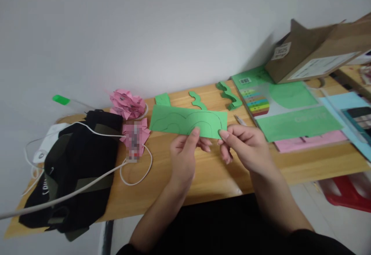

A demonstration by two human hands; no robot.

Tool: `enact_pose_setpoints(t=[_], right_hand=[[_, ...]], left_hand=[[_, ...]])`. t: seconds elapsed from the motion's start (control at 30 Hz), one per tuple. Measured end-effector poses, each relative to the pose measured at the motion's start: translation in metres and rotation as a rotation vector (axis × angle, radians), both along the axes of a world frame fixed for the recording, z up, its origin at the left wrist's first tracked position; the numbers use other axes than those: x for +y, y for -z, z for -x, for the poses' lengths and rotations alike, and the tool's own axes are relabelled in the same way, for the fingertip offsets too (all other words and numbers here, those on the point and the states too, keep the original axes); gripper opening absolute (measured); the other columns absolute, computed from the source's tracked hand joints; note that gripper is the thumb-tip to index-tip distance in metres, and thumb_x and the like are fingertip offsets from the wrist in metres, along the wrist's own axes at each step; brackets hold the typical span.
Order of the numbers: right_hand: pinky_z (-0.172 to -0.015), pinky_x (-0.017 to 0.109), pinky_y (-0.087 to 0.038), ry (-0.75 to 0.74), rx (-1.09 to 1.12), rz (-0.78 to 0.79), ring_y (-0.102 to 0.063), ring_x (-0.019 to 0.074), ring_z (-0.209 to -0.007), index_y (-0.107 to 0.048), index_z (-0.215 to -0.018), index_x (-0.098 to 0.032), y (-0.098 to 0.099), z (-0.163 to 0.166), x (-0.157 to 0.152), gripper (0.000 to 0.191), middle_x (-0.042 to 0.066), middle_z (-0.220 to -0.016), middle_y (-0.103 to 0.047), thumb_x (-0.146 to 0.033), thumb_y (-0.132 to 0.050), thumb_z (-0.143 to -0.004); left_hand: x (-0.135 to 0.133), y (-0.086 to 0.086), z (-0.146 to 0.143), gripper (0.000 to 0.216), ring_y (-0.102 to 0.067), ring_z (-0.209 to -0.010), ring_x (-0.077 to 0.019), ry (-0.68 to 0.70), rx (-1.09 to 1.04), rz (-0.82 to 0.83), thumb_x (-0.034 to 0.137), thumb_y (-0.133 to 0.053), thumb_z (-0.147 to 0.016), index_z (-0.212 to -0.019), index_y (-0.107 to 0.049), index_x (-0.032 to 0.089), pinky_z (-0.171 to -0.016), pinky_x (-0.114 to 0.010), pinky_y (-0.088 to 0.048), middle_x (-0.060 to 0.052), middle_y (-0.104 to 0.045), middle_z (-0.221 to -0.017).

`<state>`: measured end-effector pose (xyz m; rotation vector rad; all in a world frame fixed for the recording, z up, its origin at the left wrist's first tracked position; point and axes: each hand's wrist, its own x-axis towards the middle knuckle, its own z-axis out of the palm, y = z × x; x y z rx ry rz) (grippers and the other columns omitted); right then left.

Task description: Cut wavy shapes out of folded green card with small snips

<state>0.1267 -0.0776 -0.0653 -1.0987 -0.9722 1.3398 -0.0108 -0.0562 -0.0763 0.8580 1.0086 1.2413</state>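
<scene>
A rectangular strip of green paper (185, 116) with curved lines drawn on it is held up above the wooden table. My left hand (185, 152) pinches its lower edge near the middle, thumb on top. At the lower right corner, my right hand (246, 143) grips the same strip between thumb and fingers. Behind the strip lie a wavy green paper cutout (198, 100), a thicker wavy green cutout (229, 96) and a small green paper piece (162, 99). A pen (240, 119) rests just beyond my right hand.
Crumpled pink paper (127, 104), white cables and a black bag (84, 170) occupy the left of the table (139, 197). At right are a green paper pack (290, 92), pink sheets (310, 140), a blue sheet (344, 102) and a cardboard box (315, 46). A red stool (344, 193) stands below.
</scene>
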Motion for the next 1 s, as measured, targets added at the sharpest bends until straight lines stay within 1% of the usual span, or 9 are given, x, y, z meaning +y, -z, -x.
enact_pose_setpoints(t=[0.13,0.3,0.43,0.57,0.77,1.0], right_hand=[[-0.028,0.018,-0.034,-0.004,0.141,0.113,-0.044,0.0077,-0.026,-0.066,-0.059,-0.017,0.0017,0.0008,0.001,0.034,-0.001,-0.036,-0.059,-0.044,-0.078,-0.075],[-0.028,0.016,-0.029,0.009,0.211,0.147,-0.041,0.006,-0.024,-0.066,-0.056,-0.016,0.0,0.0022,0.0005,0.032,-0.001,-0.033,-0.057,-0.04,-0.078,-0.074],[-0.027,0.016,-0.027,0.016,0.21,0.15,-0.039,0.006,-0.023,-0.065,-0.055,-0.016,-0.0022,0.0032,-0.0004,0.033,-0.001,-0.032,-0.055,-0.041,-0.078,-0.073],[-0.027,0.018,-0.026,0.03,0.19,0.153,-0.038,0.0068,-0.022,-0.064,-0.055,-0.017,-0.0026,0.0029,-0.0006,0.034,-0.002,-0.031,-0.053,-0.042,-0.078,-0.071],[-0.027,0.018,-0.026,0.051,0.189,0.174,-0.037,0.0068,-0.022,-0.064,-0.053,-0.017,-0.0012,0.0015,0.0005,0.034,-0.001,-0.03,-0.053,-0.042,-0.08,-0.069],[-0.028,0.019,-0.028,0.06,0.115,0.112,-0.039,0.0073,-0.024,-0.065,-0.056,-0.017,0.0028,0.0014,-0.0001,0.033,-0.001,-0.032,-0.054,-0.042,-0.078,-0.074]], left_hand=[[0.0,-0.0011,-0.0012,0.043,-0.054,-0.044,-0.0114,0.019,0.02,-0.027,0.049,-0.07,-0.079,-0.051,-0.06,0.018,-0.05,-0.027,-0.046,-0.001,-0.061,-0.048],[-0.0008,-0.0037,-0.0025,0.042,-0.05,-0.041,-0.0094,0.048,-0.001,-0.038,0.048,-0.069,-0.08,-0.053,-0.063,0.017,-0.046,-0.024,-0.042,0.0,-0.058,-0.045],[-0.0023,-0.0051,-0.0041,0.041,-0.049,-0.04,-0.0077,0.031,0.0,-0.033,0.045,-0.068,-0.082,-0.052,-0.064,0.017,-0.044,-0.021,-0.039,0.001,-0.057,-0.044],[-0.0035,-0.0049,-0.0048,0.042,-0.049,-0.041,-0.0074,0.03,0.03,-0.016,0.046,-0.067,-0.082,-0.052,-0.063,0.017,-0.043,-0.021,-0.039,0.001,-0.057,-0.045],[-0.0035,-0.0052,-0.0053,0.039,-0.048,-0.041,-0.0072,0.028,0.057,-0.012,0.045,-0.065,-0.084,-0.056,-0.068,0.018,-0.043,-0.022,-0.039,0.002,-0.057,-0.045],[-0.0025,-0.0044,-0.006,0.039,-0.048,-0.04,-0.0081,0.024,0.083,0.003,0.047,-0.066,-0.082,-0.056,-0.068,0.018,-0.043,-0.023,-0.039,0.002,-0.057,-0.045]])
